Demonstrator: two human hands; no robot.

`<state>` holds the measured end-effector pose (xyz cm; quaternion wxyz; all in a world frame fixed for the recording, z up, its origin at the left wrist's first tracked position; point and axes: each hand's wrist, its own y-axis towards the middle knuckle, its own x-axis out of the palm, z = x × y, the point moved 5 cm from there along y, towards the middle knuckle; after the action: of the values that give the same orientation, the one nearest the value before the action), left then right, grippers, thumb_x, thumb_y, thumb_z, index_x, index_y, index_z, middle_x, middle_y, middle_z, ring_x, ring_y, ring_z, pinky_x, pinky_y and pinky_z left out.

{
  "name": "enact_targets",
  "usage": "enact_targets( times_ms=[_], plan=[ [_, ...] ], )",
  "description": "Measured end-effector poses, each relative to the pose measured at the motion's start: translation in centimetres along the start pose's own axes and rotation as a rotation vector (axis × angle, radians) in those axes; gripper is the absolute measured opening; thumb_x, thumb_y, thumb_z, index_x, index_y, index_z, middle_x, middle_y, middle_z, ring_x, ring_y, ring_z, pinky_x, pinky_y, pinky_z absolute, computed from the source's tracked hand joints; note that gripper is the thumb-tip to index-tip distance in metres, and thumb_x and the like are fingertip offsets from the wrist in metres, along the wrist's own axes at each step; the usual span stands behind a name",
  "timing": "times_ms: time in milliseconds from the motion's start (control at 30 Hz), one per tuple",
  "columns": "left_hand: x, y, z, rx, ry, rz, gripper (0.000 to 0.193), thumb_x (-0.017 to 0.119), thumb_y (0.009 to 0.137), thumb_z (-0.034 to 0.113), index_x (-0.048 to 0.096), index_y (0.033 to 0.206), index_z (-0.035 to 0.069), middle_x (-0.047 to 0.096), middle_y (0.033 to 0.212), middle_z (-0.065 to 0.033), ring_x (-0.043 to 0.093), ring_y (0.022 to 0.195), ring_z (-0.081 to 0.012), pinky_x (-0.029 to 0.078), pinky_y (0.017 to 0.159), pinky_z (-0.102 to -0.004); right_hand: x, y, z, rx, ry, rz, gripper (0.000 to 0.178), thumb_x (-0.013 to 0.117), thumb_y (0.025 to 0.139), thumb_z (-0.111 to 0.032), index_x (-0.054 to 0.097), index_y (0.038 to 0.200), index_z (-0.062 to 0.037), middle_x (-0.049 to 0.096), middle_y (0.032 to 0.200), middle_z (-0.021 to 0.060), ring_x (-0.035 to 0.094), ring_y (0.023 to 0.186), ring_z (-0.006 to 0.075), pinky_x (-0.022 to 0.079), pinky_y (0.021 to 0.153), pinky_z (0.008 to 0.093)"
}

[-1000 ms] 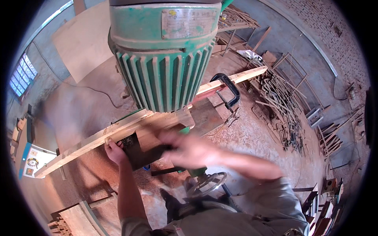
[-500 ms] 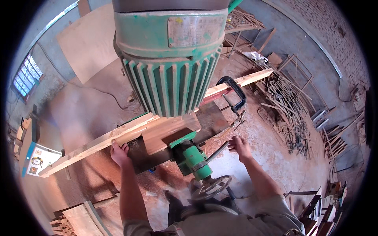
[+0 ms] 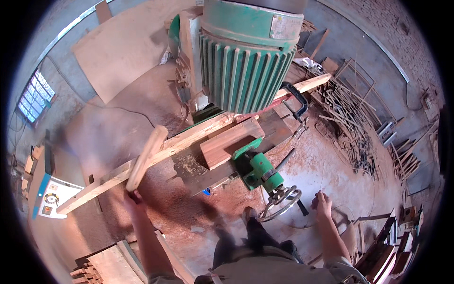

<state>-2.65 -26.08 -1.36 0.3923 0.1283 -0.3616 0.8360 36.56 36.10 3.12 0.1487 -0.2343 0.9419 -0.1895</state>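
A short wooden bar (image 3: 147,158) is gripped at its near end by my left hand (image 3: 135,199). The bar slants up across a long wooden beam (image 3: 111,177). My right hand (image 3: 322,203) hangs in the air right of the metal handwheel (image 3: 283,204), fingers curled in, with nothing visible in them. A green screw clamp (image 3: 266,171) with a lever (image 3: 285,160) stands between my hands. Its green pad touches or nearly touches a reddish wooden block (image 3: 231,144) on the dark machine table (image 3: 191,179). Sawdust and shavings lie left of the block.
A large green ribbed motor (image 3: 246,71) overhangs the beam. A black C-clamp (image 3: 298,102) grips the beam's far end. A white control box with a dial (image 3: 56,199) stands at left. Scrap wood (image 3: 350,125) is heaped at right; a board (image 3: 111,265) lies near at left.
My left hand has drawn the short bar off the machine table, toward me and left. My right hand has moved back from beside the lever, its fingers now curled. My view has shifted left.
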Motion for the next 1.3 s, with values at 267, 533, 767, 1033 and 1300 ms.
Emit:
enact_targets(
  times_ms=[267,533,767,1033,1300],
  plan=[
    [0.4,-13.1,-2.4,-0.009,-0.035,-0.319,0.025,0.052,0.092,0.025,0.054,0.105,0.003,0.058,0.095,-0.0051,0.053,0.083,-0.0135,0.046,0.073,-0.0251,9.5,-15.1,-6.8,-0.32,-0.041,-0.542,0.018,0.051,0.09,-0.011,0.061,0.091,0.0029,0.063,0.076,0.0073,0.06,0.068,0.0129,0.05,0.062,0.0267],
    [3.7,-36.9,-11.4,-0.24,0.326,-1.022,0.031,0.051,0.09,0.018,0.044,0.117,0.007,0.056,0.105,-0.0058,0.056,0.084,-0.0163,0.048,0.071,-0.0295,8.4,-19.7,-5.2,-0.233,0.392,-0.578,0.07,0.063,0.085,-0.034,0.029,0.133,0.0038,0.049,0.123,0.0142,0.046,0.116,0.0198,0.042,0.094,0.0313],
    [-2.3,-54.9,-24.9,-0.171,1.171,-1.939,0.042,0.06,0.075,0.0,0.045,0.115,-0.001,0.058,0.091,-0.0084,0.058,0.082,-0.0139,0.049,0.073,-0.0256,-11.2,-18.0,3.4,-0.129,0.785,-0.009,0.044,0.058,0.087,-0.026,0.04,0.12,-0.0031,0.051,0.094,0.0037,0.049,0.084,0.0121,0.045,0.073,0.0288],
    [-9.4,-64.7,-33.2,-0.288,1.498,-2.416,0.037,0.055,0.088,0.012,0.047,0.12,-0.006,0.057,0.113,-0.0173,0.056,0.101,-0.0232,0.046,0.086,-0.0317,-42.1,-31.5,13.2,-0.101,0.021,0.795,0.028,0.058,0.084,-0.025,0.051,0.097,-0.0018,0.055,0.084,0.016,0.057,0.081,0.0251,0.046,0.07,0.0366],
    [-10.6,-72.3,-36.2,0.058,1.564,-2.607,0.036,0.054,0.089,0.018,0.053,0.113,-0.008,0.059,0.108,-0.0186,0.057,0.096,-0.0247,0.045,0.084,-0.0319,-59.7,-48.5,26.0,0.345,-0.783,1.32,0.025,0.061,0.078,-0.024,0.055,0.091,-0.0028,0.052,0.09,0.0191,0.052,0.089,0.0354,0.044,0.077,0.0423]
  ],
)
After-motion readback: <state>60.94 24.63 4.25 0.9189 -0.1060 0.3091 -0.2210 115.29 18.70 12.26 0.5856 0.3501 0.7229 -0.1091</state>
